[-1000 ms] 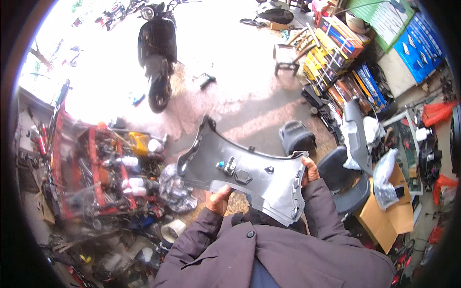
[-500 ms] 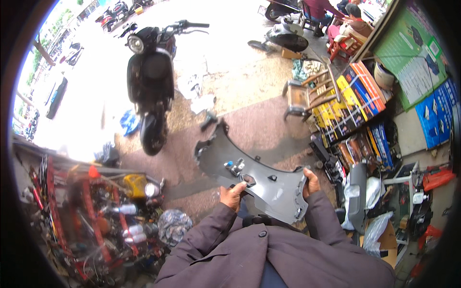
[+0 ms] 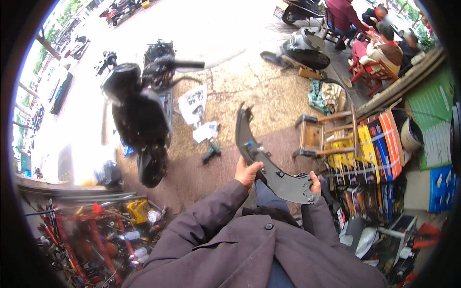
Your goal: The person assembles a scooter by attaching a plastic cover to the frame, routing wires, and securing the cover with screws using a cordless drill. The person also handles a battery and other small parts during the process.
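Note:
Between my two hands is a dark grey curved plastic panel, which looks like a scooter body panel. It is tilted so that its face is foreshortened, and its narrow end points away from me. My left hand is closed on the panel's left edge, thumb on top, beside a small metal and blue fitting. At the wide end, my right hand grips the right edge; most of its fingers are hidden behind the panel. Ahead to the left stands a black scooter, blurred.
A green power drill and white plastic sheets lie on the ground ahead. To the right are a wooden chair and stacked boxes. A red rack of tools and bottles stands left. Several people sit at the far right.
The panel has turned more edge-on, its narrow end swinging right and up in view. Both hands keep their hold. The view has shifted, with the scooter appearing nearer and the drill more exposed.

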Available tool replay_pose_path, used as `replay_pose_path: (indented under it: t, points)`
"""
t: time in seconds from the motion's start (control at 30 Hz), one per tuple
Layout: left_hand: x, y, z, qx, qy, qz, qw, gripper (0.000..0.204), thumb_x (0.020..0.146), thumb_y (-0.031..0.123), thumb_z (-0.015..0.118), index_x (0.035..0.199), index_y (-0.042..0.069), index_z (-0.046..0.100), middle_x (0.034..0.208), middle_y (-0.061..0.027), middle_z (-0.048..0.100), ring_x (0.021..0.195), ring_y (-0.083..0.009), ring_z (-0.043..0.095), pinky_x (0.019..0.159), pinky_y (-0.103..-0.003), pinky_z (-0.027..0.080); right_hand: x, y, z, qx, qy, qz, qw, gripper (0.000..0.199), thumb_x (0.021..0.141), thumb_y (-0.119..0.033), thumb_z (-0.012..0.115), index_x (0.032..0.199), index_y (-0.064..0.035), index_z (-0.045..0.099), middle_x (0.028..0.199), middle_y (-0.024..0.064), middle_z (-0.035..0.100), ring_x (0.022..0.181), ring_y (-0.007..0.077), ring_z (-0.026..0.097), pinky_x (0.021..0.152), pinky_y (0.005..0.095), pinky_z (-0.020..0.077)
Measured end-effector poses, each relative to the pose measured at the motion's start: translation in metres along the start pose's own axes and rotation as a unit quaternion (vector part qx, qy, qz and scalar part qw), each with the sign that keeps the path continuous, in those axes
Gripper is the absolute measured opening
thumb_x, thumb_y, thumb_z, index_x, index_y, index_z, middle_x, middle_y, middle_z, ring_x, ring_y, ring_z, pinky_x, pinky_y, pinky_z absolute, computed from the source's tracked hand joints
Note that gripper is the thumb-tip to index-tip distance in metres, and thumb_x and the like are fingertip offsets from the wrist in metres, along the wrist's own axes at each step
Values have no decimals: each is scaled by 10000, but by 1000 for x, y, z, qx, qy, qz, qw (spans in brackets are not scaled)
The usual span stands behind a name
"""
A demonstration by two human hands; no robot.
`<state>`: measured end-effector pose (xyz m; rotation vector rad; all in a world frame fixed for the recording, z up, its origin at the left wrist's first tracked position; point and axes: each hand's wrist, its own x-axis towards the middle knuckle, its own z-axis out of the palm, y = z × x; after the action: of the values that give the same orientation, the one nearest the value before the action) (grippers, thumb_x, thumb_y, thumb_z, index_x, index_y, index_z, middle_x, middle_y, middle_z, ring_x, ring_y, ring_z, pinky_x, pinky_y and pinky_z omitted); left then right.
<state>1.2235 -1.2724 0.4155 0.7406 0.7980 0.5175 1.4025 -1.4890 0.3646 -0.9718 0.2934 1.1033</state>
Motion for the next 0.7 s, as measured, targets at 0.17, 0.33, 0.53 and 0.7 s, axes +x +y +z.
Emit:
replay_pose_path:
  t: [0.17,0.33,0.53,0.7]
  points:
    - [132,36,32,0,98,14,995,240,824,65,614,1046,5,545,866,-95,630,748,-215,646,650,-369,564,143,-83,51,-39,24,22,999,296,942,-381,579,972,-89,621,862,82,667,781,233,652,721,370,540]
    - [230,86,55,-9,194,103,976,205,814,84,643,989,7,571,802,-47,609,705,-166,605,647,-319,505,219,-170,138,-135,13,35,990,302,949,-325,581,1099,-65,555,1024,95,639,929,269,637,793,428,521]
    - [374,105,36,33,322,130,937,269,784,92,694,997,-13,568,864,-50,604,782,-144,574,705,-306,467,331,-229,230,-331,9,-54,942,336,927,-263,631,1144,-12,578,971,74,630,895,195,635,746,337,536]
    - [479,132,14,-42,340,87,935,388,793,72,671,1135,-51,537,1034,-121,615,869,-199,601,774,-340,490,406,-250,319,-453,-38,-71,888,267,917,-149,638,1116,25,613,994,76,655,858,153,639,730,290,540]
